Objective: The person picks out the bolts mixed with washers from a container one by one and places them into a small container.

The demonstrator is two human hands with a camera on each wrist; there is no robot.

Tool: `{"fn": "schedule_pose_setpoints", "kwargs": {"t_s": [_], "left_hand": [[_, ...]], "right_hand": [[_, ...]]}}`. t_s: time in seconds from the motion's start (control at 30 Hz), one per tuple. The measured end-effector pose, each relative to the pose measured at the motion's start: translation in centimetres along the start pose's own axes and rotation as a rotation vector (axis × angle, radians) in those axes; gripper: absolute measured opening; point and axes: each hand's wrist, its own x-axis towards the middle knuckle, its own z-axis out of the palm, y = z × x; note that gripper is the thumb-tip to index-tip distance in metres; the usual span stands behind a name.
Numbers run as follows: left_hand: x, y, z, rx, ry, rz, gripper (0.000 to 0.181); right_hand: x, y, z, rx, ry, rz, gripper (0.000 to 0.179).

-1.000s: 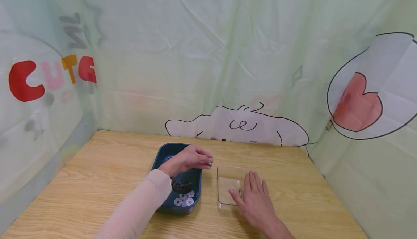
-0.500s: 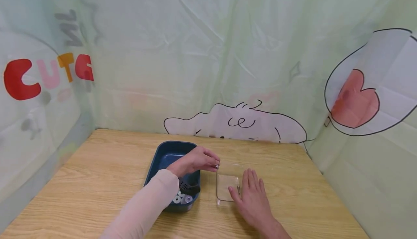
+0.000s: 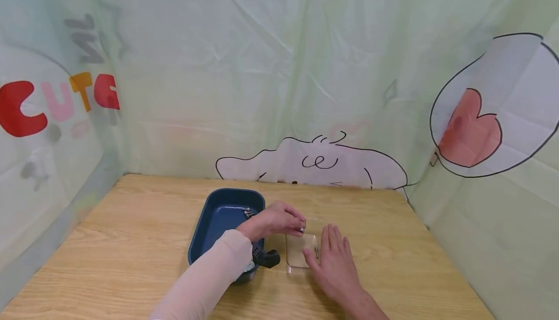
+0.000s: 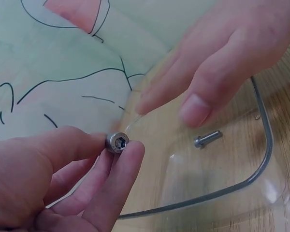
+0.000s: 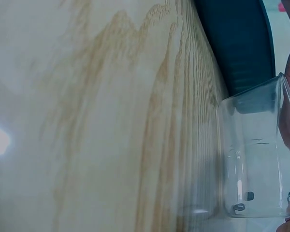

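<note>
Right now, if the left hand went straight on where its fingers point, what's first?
Likely the right hand, across the clear container; heights are unclear, so the left hand might pass over.

Wood-grain table (image 3: pixel 109 247). Pale green creased curtain (image 3: pixel 196 87) behind; colourful lettering (image 3: pixel 61 115) left, red heart (image 3: pixel 469 133) right.

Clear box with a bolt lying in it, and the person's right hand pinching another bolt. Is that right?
Not quite: the left hand, not the right hand, is pinching the other bolt, as the left wrist view shows. The rest stands: a bolt lies in the clear box.
</note>
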Motion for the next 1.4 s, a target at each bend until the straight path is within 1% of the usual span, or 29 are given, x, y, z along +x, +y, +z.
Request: {"fn": "schedule_pose_setpoints", "kwargs": {"t_s": [0.13, 0.23, 0.37, 0.53, 0.67, 0.77, 0.87, 1.0, 1.07, 1.2, 1.4], "left_hand": [[0.1, 0.0, 0.3, 0.015, 0.000, 0.022, 0.013], [0.1, -0.1, 0.7, 0.048, -0.004, 0.043, 0.012], [0.1, -0.3, 1.4, 0.100, -0.005, 0.046, 0.013], [0.0, -0.5, 2.1, 0.160, -0.006, 0.037, 0.017], [0.0, -0.5, 2.6, 0.172, 0.012, 0.027, 0.015], [0.1, -0.4, 2.9, 0.171, 0.014, 0.033, 0.015], [0.0, -0.3, 2.9, 0.165, 0.023, 0.028, 0.016], [-0.2, -0.3, 2.5, 0.152, 0.038, 0.027, 0.016], [-0.3, -0.3, 2.2, 0.136, 0.038, 0.038, 0.016], [-0.5, 0.0, 1.1, 0.099, 0.029, 0.058, 0.020], [-0.8, 0.3, -0.3, 0.048, 0.038, 0.078, 0.023]], "right_hand": [[0.1, -0.1, -0.1, -0.009, 0.007, -0.009, 0.081], [0.1, -0.2, -0.1, -0.018, -0.006, -0.007, 0.081], [0.1, -0.3, -0.2, -0.024, -0.018, -0.003, 0.083], [0.1, -0.3, -0.2, -0.034, -0.009, -0.008, 0.084], [0.1, -0.2, -0.2, -0.045, 0.004, -0.012, 0.082], [0.2, -0.2, -0.2, -0.051, 0.010, -0.008, 0.081], [0.2, -0.2, -0.3, -0.043, -0.004, -0.001, 0.082], [0.2, -0.2, -0.3, -0.027, -0.037, 0.018, 0.084], [0.3, -0.1, -0.2, -0.025, -0.048, 0.030, 0.084], [0.5, -0.1, -0.2, -0.013, -0.056, 0.037, 0.084], [0.7, 0.0, -0.2, 0.010, -0.061, 0.043, 0.083]]}}
